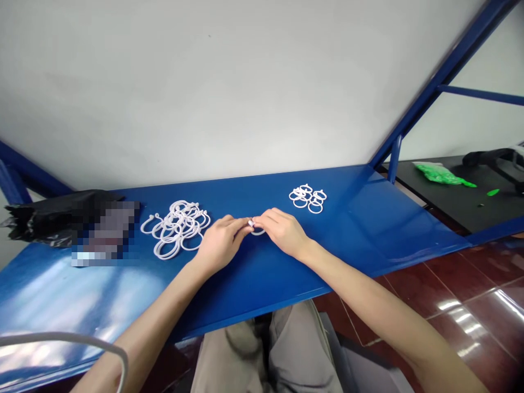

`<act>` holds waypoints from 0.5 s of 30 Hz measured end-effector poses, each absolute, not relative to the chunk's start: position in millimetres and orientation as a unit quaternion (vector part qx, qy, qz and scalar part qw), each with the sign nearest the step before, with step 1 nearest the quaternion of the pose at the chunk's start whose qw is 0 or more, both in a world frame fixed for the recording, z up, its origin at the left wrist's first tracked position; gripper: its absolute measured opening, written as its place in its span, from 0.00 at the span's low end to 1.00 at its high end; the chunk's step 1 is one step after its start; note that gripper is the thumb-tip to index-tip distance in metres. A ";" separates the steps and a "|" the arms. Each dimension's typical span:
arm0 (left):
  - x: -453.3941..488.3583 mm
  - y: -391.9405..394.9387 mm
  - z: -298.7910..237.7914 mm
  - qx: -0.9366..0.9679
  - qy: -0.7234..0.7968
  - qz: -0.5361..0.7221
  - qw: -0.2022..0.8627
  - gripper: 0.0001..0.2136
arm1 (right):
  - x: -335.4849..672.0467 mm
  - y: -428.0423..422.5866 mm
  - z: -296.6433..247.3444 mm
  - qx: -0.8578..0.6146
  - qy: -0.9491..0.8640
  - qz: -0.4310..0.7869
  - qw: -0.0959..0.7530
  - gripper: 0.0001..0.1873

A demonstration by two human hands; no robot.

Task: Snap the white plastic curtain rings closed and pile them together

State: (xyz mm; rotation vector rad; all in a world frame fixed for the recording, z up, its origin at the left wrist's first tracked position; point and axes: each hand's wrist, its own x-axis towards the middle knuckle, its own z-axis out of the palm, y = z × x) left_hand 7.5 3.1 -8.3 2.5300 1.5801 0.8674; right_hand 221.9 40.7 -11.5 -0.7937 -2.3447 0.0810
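Note:
My left hand [223, 240] and my right hand [282, 232] meet over the middle of the blue table, fingers pinched on the two ends of one white curtain ring [257, 233]. Most of that ring is hidden behind the fingers; its lower curve shows between the hands. Left of my left hand lies a loose pile of white curtain rings [167, 252], several of them open with small ball ends. Beyond my right hand is a smaller group of white curtain rings [315, 209], which look closed.
The blue table [262, 286] runs up to a pale wall. At its left lie a black plastic bag [98, 196] and a blurred-out object [108, 234]. A white cable [61, 337] crosses the lower left. On a dark table at right sits a bright green packet [440, 174]. Blue frame bars slope at both sides.

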 end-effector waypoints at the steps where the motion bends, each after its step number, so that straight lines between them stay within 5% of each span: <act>1: 2.2 6.2 -6.6 0.812 0.512 0.281 -0.012 0.14 | 226.6 46.7 -9.6 -0.327 -0.880 0.041 0.341 0.16; 7: -39.2 14.6 -4.3 0.725 0.640 0.192 -0.170 0.17 | 291.1 89.5 1.9 -0.568 -0.732 0.015 0.375 0.14; 15: -57.0 16.7 -9.3 0.721 0.657 0.148 -0.162 0.13 | 324.3 101.1 -1.0 -0.663 -0.681 -0.027 0.309 0.08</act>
